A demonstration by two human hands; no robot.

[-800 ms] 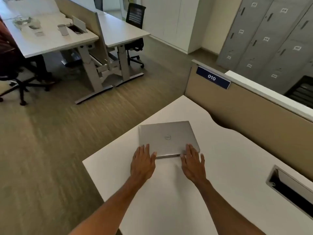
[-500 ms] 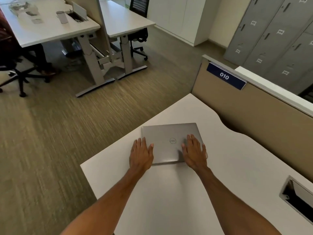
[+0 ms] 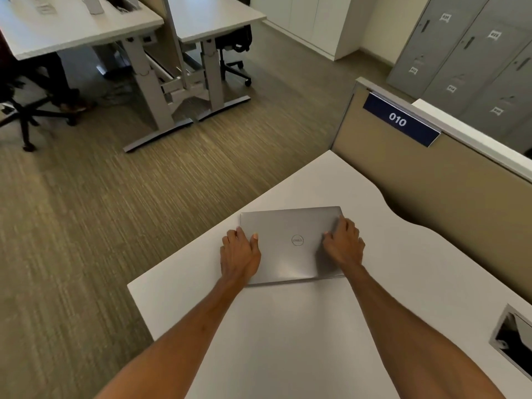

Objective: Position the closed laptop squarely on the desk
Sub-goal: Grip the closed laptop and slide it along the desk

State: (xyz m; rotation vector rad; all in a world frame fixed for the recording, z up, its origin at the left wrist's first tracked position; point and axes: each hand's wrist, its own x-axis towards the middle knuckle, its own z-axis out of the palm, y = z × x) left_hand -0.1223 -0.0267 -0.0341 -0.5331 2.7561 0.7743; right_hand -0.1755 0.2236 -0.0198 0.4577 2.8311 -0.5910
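Observation:
A closed silver laptop (image 3: 290, 243) lies flat on the white desk (image 3: 302, 335), lid up with a round logo in the middle. My left hand (image 3: 240, 254) wraps its left side, thumb on the lid and fingers over the edge. My right hand (image 3: 342, 244) holds the right side, fingers curled on the lid near the far right corner. The laptop sits skewed to the desk's edges, its left edge close to the desk's left rim.
A beige partition (image 3: 431, 197) with a blue "010" sign (image 3: 398, 120) bounds the desk on the right. A cable cut-out (image 3: 515, 341) opens in the desk at the right. Carpeted floor (image 3: 115, 226) drops off to the left; other desks and chairs stand beyond.
Both hands slid forward from the laptop's near edge onto its left and right sides and closed on it. The camera tilted down and closer.

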